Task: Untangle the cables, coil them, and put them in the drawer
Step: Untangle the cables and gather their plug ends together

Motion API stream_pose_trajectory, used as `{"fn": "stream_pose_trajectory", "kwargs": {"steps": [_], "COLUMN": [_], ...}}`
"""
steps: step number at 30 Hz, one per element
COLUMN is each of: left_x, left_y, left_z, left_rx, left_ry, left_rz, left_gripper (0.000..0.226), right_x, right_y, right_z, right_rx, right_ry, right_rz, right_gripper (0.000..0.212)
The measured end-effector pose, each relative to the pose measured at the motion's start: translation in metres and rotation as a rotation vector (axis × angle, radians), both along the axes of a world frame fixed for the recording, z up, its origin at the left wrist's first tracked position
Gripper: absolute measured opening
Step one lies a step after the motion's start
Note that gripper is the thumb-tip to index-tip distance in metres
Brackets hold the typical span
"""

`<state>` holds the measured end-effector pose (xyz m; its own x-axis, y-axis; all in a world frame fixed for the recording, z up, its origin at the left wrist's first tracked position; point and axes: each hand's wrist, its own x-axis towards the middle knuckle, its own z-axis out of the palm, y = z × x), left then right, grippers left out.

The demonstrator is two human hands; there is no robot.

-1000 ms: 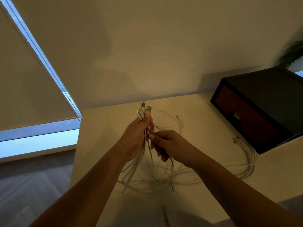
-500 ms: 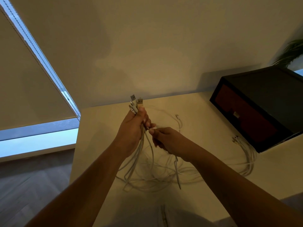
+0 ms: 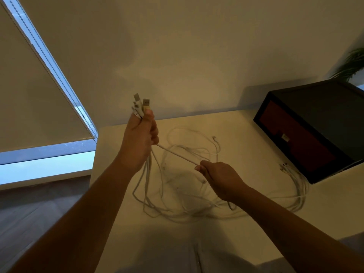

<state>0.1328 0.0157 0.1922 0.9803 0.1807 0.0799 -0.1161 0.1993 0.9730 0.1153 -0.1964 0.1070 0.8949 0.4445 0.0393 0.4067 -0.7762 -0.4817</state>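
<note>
Early stage, by my read. Left grip (image 3: pixel 140 140) is closed round a bunch of plug ends (image 3: pixel 140 107), held up w/ their leads hanging to the tabletop (image 3: pixel 246 133). Right grip (image 3: pixel 218 178) pinches one cable (image 3: pixel 177 155), pulled taut btwn the two hands. The rest of the cables (image 3: pixel 187 194) lie in a loose tangle on the tabletop below. A second bundle (image 3: pixel 300 191) sits just beside the drawer unit (image 3: pixel 325 115).

Nothing coiled, nothing stowed. The drawer (image 3: pixel 291 140) (red front) looks shut. Left to do: separating, coiling, stowing, i.e. nearly all of it.

Hard to tell:
- no. of cables, and which lead goes w/ which plug, in the dim light
- underside of the right grip, which is hidden
- the unit, cut off at the frame's right edge
</note>
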Motion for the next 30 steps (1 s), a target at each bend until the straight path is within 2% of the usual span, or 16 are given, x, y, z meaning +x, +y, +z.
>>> {"fn": "stream_pose_trajectory", "kwargs": {"steps": [2, 6, 11, 13, 17, 19, 21, 23, 27, 30], "left_x": [0.003, 0.009, 0.007, 0.005, 0.000, -0.001, -0.001, -0.002, -0.008, -0.010], "left_y": [0.009, 0.037, 0.037, 0.033, 0.020, 0.011, 0.003, -0.003, -0.011, -0.011], "left_z": [0.007, 0.022, 0.025, 0.026, 0.024, 0.021, 0.016, 0.010, 0.001, 0.000], "left_rx": [-0.020, -0.081, -0.062, -0.064, -0.086, -0.095, -0.105, -0.106, -0.039, -0.018], "left_ry": [-0.016, -0.060, -0.077, -0.075, -0.015, 0.020, 0.041, 0.056, 0.065, 0.054], "left_rz": [0.043, 0.136, 0.114, 0.095, 0.041, 0.021, -0.024, -0.078, -0.151, -0.160], "left_gripper": [0.035, 0.033, 0.033, 0.034, 0.035, 0.034, 0.034, 0.033, 0.031, 0.031], "right_x": [0.002, 0.003, 0.008, 0.011, 0.016, 0.017, 0.015, 0.011, 0.001, -0.001], "right_y": [-0.015, -0.049, -0.062, -0.064, -0.060, -0.048, -0.029, -0.005, 0.038, 0.054], "right_z": [-0.014, -0.037, -0.046, -0.048, -0.046, -0.035, -0.018, 0.002, 0.044, 0.058], "right_rx": [-0.004, -0.072, -0.170, -0.219, -0.328, -0.266, -0.120, 0.042, 0.356, 0.443], "right_ry": [-0.033, -0.036, -0.036, 0.005, 0.226, 0.402, 0.501, 0.468, 0.337, 0.292], "right_rz": [-0.033, -0.097, -0.091, -0.080, -0.032, -0.014, 0.026, 0.082, 0.126, 0.131], "right_gripper": [0.062, 0.068, 0.078, 0.073, 0.035, 0.029, 0.039, 0.045, 0.030, 0.029]}}
